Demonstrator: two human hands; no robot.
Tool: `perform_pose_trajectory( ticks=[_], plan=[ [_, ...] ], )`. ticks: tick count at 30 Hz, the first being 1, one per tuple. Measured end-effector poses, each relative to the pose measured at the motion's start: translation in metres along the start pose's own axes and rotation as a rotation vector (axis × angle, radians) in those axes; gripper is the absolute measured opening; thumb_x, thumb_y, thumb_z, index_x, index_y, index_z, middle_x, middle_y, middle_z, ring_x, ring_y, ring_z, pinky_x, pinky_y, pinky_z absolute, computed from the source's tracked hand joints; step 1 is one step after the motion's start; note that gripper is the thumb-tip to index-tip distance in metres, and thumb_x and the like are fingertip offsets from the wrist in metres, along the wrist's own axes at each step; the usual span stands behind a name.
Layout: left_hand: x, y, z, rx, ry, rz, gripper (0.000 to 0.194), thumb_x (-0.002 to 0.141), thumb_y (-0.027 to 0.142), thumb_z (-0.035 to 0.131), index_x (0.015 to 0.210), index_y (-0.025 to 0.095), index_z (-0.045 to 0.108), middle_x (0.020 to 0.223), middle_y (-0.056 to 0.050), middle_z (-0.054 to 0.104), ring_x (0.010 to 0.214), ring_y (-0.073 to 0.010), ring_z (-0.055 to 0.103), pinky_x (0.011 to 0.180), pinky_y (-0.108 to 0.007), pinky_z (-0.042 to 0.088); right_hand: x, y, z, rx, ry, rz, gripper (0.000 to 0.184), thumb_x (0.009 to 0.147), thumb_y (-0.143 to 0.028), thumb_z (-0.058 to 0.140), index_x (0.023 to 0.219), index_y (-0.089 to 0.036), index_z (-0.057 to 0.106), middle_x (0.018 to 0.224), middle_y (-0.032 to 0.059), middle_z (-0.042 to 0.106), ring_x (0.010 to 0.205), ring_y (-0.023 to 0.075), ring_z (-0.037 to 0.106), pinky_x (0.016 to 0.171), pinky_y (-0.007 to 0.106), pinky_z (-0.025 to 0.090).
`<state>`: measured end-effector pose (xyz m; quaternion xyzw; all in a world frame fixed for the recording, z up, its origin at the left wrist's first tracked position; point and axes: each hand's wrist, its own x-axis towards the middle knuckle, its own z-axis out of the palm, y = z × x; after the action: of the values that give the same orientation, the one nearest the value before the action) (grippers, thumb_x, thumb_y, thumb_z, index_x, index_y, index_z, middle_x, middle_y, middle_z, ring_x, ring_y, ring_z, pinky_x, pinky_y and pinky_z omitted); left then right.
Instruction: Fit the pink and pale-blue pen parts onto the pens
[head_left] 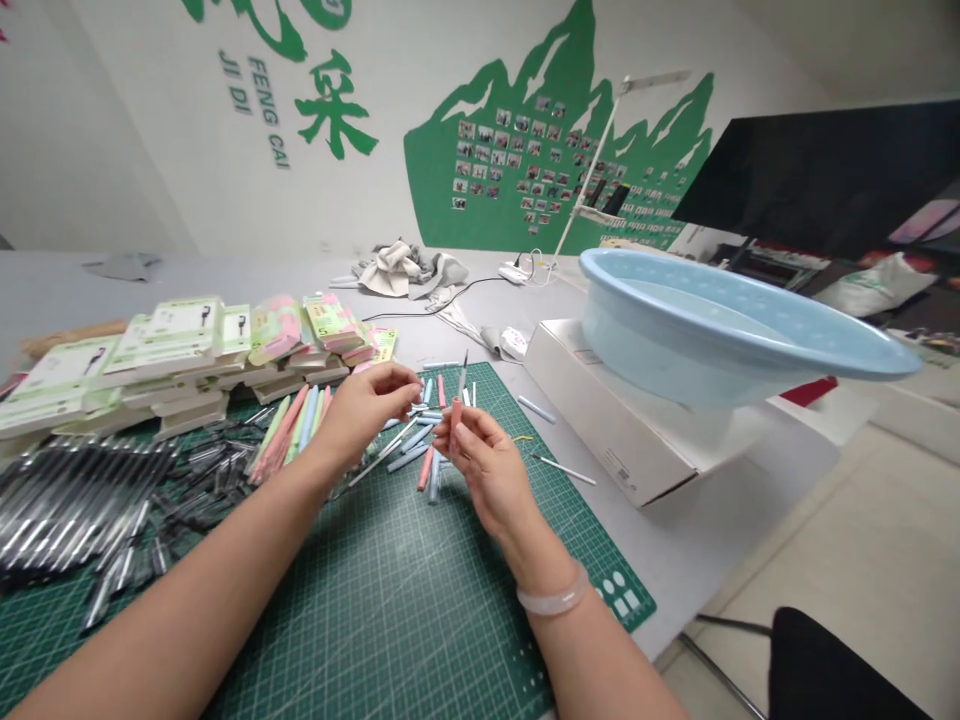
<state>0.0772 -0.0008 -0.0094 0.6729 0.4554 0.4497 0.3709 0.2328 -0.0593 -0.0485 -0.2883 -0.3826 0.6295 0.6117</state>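
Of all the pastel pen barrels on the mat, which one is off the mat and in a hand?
The pink barrel pinched upright in the right hand. The other pink, green and blue barrels lie flat on the green cutting mat.

Bare green mat [390,620] near; pen barrels [300,425] left, box [637,430] right.

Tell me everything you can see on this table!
green gridded cutting mat: one, green, under the hands
pastel plastic pen barrels: many; pink, green, blue; mid-mat
black pen parts: a heap, black, left of mat
flat pen packets: stacks, green and pink, far left
round plastic basin: one, pale blue, on box
white cardboard box: one, white, right of mat
crumpled cloth: one, grey-white, by wall
left hand: holds a thin refill
right hand: holds a pink barrel
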Motion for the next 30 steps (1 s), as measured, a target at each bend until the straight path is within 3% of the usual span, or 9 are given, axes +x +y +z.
perform_pose_trajectory(
  ticks=[2,4,9,14,25,30],
  plan=[
    [0.003,0.005,-0.005,-0.236,0.004,-0.068,0.021,0.075,0.033,0.061,0.086,0.016,0.062,0.077,-0.002,0.061,0.066,-0.0131,0.056,0.06,-0.024,0.045,0.0,0.0,0.0,-0.02,-0.013,0.014,0.021,0.08,-0.027,0.064,0.1,-0.019,0.065,0.091,0.0048,0.065,0.085,0.016,0.061,0.086,0.034,0.047],
    [0.004,0.012,-0.009,-0.331,0.01,-0.065,0.02,0.075,0.031,0.063,0.087,0.015,0.063,0.078,-0.003,0.061,0.069,-0.0126,0.056,0.061,-0.023,0.046,0.0,0.001,0.0,-0.034,-0.016,0.032,0.02,0.08,-0.027,0.064,0.098,-0.019,0.065,0.09,0.0049,0.065,0.084,0.0162,0.06,0.084,0.034,0.047],
    [0.004,0.029,-0.013,-0.254,-0.001,0.033,0.015,0.079,0.028,0.06,0.087,0.016,0.065,0.07,-0.001,0.058,0.062,-0.0098,0.052,0.058,-0.021,0.043,0.001,0.007,-0.002,-0.076,-0.018,0.001,0.019,0.081,-0.028,0.062,0.097,-0.019,0.066,0.089,0.0048,0.064,0.084,0.0163,0.059,0.082,0.033,0.048],
    [0.002,0.032,-0.017,-0.258,0.052,0.087,0.017,0.083,0.028,0.055,0.09,0.016,0.063,0.078,-0.003,0.06,0.068,-0.0117,0.054,0.061,-0.023,0.045,0.002,0.012,-0.001,-0.12,-0.013,0.012,0.019,0.079,-0.028,0.064,0.095,-0.02,0.066,0.087,0.0046,0.063,0.081,0.0166,0.058,0.071,0.029,0.05],
    [-0.003,0.041,-0.025,0.105,-0.003,0.157,0.017,0.085,0.026,0.048,0.088,0.017,0.063,0.071,0.0,0.059,0.063,-0.012,0.052,0.059,-0.024,0.041,0.002,0.016,-0.001,-0.123,-0.052,0.018,0.021,0.079,-0.029,0.063,0.097,-0.019,0.066,0.083,0.0048,0.06,0.074,0.0161,0.055,0.058,0.027,0.049],
    [-0.006,0.048,-0.025,0.301,-0.007,0.226,0.018,0.085,0.024,0.048,0.088,0.019,0.064,0.078,-0.001,0.065,0.072,-0.0147,0.057,0.065,-0.025,0.041,0.003,0.018,-0.002,-0.129,-0.064,0.004,0.022,0.079,-0.03,0.063,0.097,-0.019,0.066,0.082,0.0047,0.059,0.074,0.0163,0.054,0.055,0.026,0.049]
  ],
)
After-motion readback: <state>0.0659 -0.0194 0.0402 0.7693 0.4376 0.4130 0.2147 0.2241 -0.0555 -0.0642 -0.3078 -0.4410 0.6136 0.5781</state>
